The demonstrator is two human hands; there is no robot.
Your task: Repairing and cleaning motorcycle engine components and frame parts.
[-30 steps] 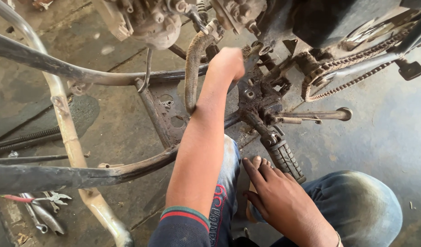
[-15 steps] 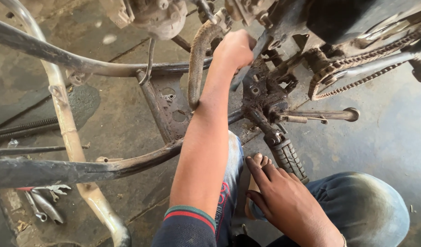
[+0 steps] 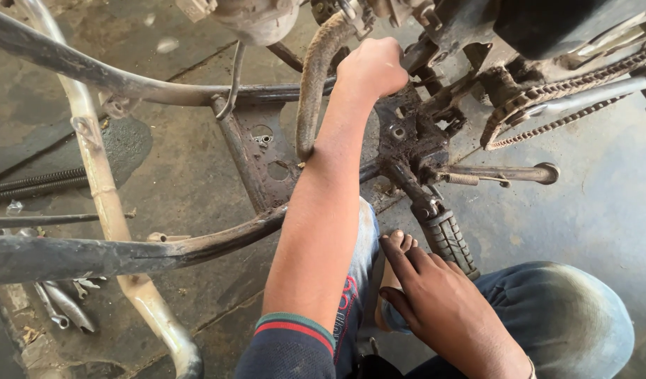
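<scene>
Right hand [image 3: 442,309] rests open, holding nothing, on the bare foot [image 3: 395,261] beside the rubber footpeg [image 3: 449,242]. Left hand [image 3: 372,67] is fisted up in the engine underside next to the rusty exhaust pipe [image 3: 313,84]; can't tell what it grips. If it slips, knuckles likely hit the greasy frame bracket [image 3: 407,133] or drive chain [image 3: 547,95].

The left hand [image 3: 372,67] hides whatever it grips against the engine [image 3: 435,42], itself cut off at the top edge.
</scene>
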